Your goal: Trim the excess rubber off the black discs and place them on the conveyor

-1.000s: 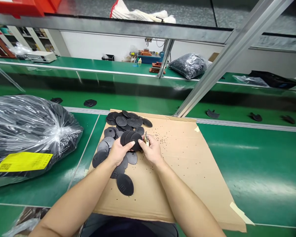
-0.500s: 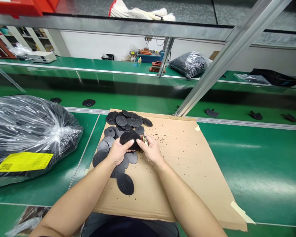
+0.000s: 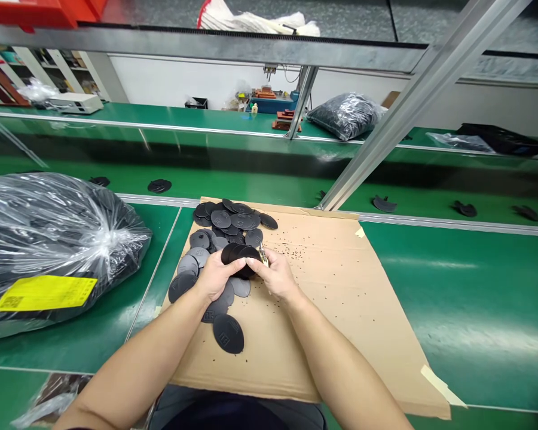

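Observation:
My left hand [image 3: 216,277] grips a fanned stack of thin black oval pads [image 3: 238,257], its thumb lying across the near edge. My right hand [image 3: 274,273] is closed around a small metal tool [image 3: 264,254] that looks like clippers. Its thumb presses on the right side of the same stack, so both thumbs meet there. Most of the tool is hidden by my fingers. Below and beyond my hands, loose black pads [image 3: 244,222] lie in an overlapping heap on a cardboard sheet [image 3: 332,310]. One pad [image 3: 228,334] with an embossed mark rests nearer to me.
Tiny black crumbs [image 3: 291,253] dot the cardboard right of my hands. A large clear bag [image 3: 63,239] of dark parts stands at left. Beyond the metal rail, several black pieces [image 3: 160,186] lie on a green belt. A slanted metal post [image 3: 412,113] rises at right.
The held pads have shifted slightly right and down and are fanned differently, tilted toward me. My right thumb has moved a little left over them, close against the left thumb.

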Motion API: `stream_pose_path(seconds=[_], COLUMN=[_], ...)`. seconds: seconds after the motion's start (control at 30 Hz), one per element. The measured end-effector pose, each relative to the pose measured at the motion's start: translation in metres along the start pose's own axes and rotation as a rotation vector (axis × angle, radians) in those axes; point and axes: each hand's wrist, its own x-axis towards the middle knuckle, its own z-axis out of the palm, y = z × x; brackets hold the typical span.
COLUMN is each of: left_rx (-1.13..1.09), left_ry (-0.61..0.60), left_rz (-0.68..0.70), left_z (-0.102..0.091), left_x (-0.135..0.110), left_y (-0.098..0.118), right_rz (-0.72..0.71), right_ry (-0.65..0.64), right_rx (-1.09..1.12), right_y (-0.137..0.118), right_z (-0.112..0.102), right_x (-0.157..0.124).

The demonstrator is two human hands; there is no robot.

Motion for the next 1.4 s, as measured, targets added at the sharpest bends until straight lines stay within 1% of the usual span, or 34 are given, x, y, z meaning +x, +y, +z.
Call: stream_pose_path(seconds=[0.07,0.2,0.33,0.4,0.5,0.6,0.67,0.73,0.8,0.87,0.93,1.03,1.2,1.4], left_rx=[-0.003,-0.004,-0.001,-0.007,-0.015,-0.023,-0.05,-0.086,-0.112,-0.117,-0.106,-0.079,-0.066,-0.081], left_ry=[0.009,0.035,0.019,0.016,0.016,0.034,0.045,0.038,0.024,0.017,0.002,-0.053,-0.124,-0.141], left_rz=[0.008,0.044,0.051,0.055,0.047,0.04,0.021,-0.047,-0.132,-0.179,-0.189,-0.194,-0.19,-0.193], left_z=[0.0,0.0,0.0,0.001,0.003,0.004,0.003,0.001,-0.001,-0.003,-0.003,-0.003,-0.004,-0.004], left_x=[0.0,0.001,0.0,-0.001,-0.001,0.0,0.002,0.004,0.005,0.005,0.005,0.002,0.0,-0.001], left_y=[0.0,0.001,0.001,0.0,-0.002,-0.001,0.001,0.004,0.007,0.009,0.009,0.006,0.001,0.0], right_rz=[-0.005,0.016,0.062,0.065,0.043,0.064,0.053,-0.024,-0.14,-0.24,-0.318,-0.429,-0.541,-0.662], right_ry=[0.005,-0.009,-0.01,-0.007,0.021,0.061,0.072,0.063,0.026,0.02,0.062,0.113,0.103,0.115], right_rx=[-0.004,0.091,0.191,0.2,0.2,0.303,0.311,0.225,0.11,0.006,-0.095,-0.228,-0.346,-0.432], right_y=[-0.001,-0.003,-0.004,-0.003,-0.002,-0.004,-0.005,-0.006,-0.006,-0.006,-0.006,-0.007,-0.009,-0.006], right_z=[0.001,0.007,0.008,0.008,0.009,0.015,0.018,0.019,0.018,0.015,0.013,0.012,0.012,0.01], right_x=[0.0,-0.001,-0.002,-0.003,-0.002,-0.003,-0.004,-0.007,-0.009,-0.011,-0.012,-0.012,-0.012,-0.012])
